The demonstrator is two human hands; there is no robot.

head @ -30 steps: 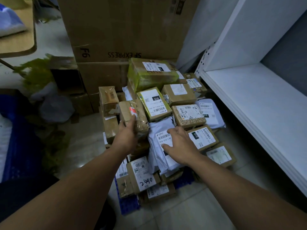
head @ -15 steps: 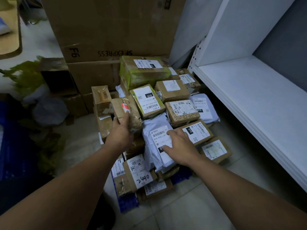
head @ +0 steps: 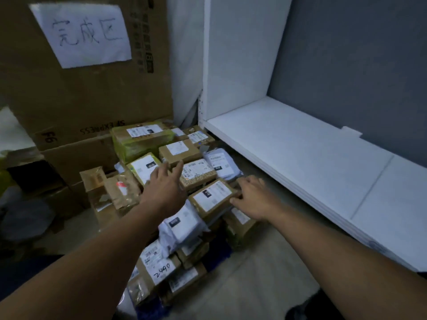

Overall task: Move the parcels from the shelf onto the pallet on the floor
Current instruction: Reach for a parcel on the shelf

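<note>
A heap of brown cardboard parcels and white mailer bags lies on a blue pallet (head: 217, 262) on the floor. My left hand (head: 165, 185) hovers open above the middle of the heap, fingers spread, holding nothing. My right hand (head: 253, 198) rests its fingertips on the right edge of a flat brown box with a white label (head: 212, 197). A white mailer bag (head: 182, 224) lies just below that box. The white shelf (head: 300, 158) at the right has nothing on it.
Large brown cartons (head: 92, 100) stand behind the heap, one with a handwritten paper sign (head: 83, 34). A yellow-green taped parcel (head: 141, 139) tops the back of the pile. Grey wall sits behind the shelf. Bare floor (head: 242, 285) lies in front.
My left hand let go of the taped brown parcel at the left and lifted over the heap. My right hand slid off the white mailer to the labelled box. The view tilted up.
</note>
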